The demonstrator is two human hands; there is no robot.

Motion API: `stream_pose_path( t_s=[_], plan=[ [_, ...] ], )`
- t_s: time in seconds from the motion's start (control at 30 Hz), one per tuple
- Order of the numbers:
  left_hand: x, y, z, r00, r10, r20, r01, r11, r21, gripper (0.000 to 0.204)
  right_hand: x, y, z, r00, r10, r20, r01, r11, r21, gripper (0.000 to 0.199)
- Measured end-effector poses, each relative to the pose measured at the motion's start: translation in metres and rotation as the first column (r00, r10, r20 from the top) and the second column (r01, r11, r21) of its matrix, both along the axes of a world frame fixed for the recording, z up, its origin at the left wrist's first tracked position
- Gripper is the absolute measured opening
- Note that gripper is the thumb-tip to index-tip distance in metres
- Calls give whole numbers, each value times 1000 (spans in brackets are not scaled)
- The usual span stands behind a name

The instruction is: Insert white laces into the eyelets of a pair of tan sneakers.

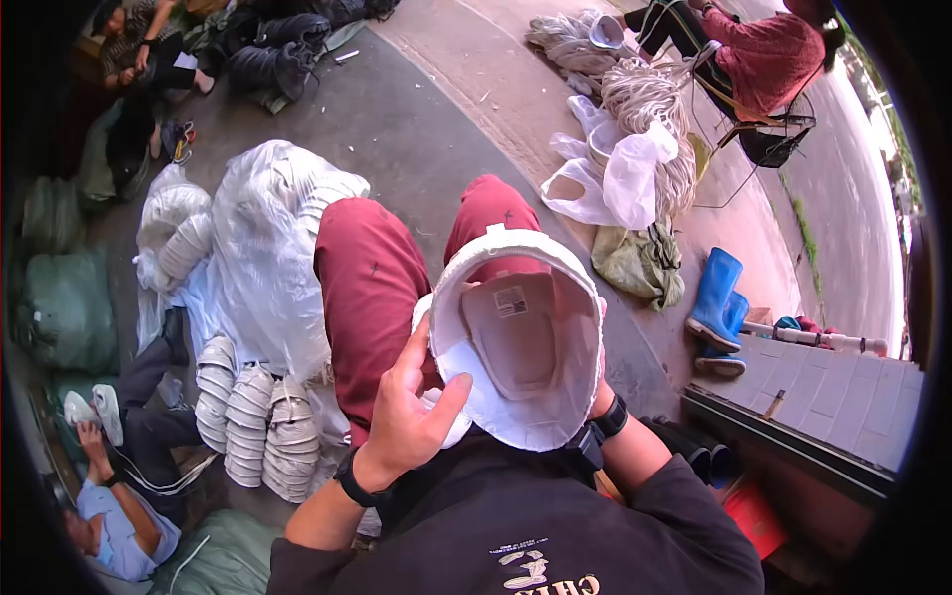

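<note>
A white cap [595,372] is over my lap, its hollow inside facing up at me. A paler panel with a small printed label [511,301] lines the inside. My left hand [421,397] grips the cap's left edge, the thumb on the inner side and the fingers partly behind it. My right hand [601,399] holds the cap's right side from behind, and most of its fingers are hidden. Another white piece [451,428] shows under the left edge, partly covered by my hand.
Stacks of nested white pieces [260,421] and plastic-wrapped bundles [273,228] lie to my left. A person [124,516] there handles white pieces. Pale cord bundles [650,99] and a plastic bag [635,178] lie ahead right, near a seated person [764,59]. Blue boots [716,297] stand by a tiled ledge [823,387].
</note>
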State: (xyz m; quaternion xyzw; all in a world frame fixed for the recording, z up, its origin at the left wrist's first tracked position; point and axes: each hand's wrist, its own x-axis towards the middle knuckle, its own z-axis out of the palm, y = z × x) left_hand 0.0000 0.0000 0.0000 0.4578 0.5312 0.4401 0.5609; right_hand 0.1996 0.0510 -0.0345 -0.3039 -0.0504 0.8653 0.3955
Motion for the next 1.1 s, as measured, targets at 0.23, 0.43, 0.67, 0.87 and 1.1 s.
stream_pose_path(
  t_s=[0.23, 0.43, 0.67, 0.87, 1.1],
  plan=[
    [-27, 0, -5, 863, 264, -431, -243, 964, 103, 30, 15, 11, -6, 990, -38, -134, 59, 985, 161, 71],
    [-43, -9, -10, 622, -301, -723, -8, 921, -390, 30, 52, 27, -16, 900, -436, 21, 437, 899, -24, 60],
    [-43, -12, -25, 797, -230, -559, 41, 943, -329, 28, 54, 30, -17, 894, -437, -98, 446, 853, 270, 60],
    [-44, -25, -19, 851, -64, -521, -103, 953, -285, 24, 54, 30, -14, 879, -475, 40, 477, 879, -26, 59],
    [-59, -19, -3, 755, 441, -486, -372, 898, 236, 36, 74, 42, -13, 881, -456, -127, 471, 817, 332, 56]
  ],
)
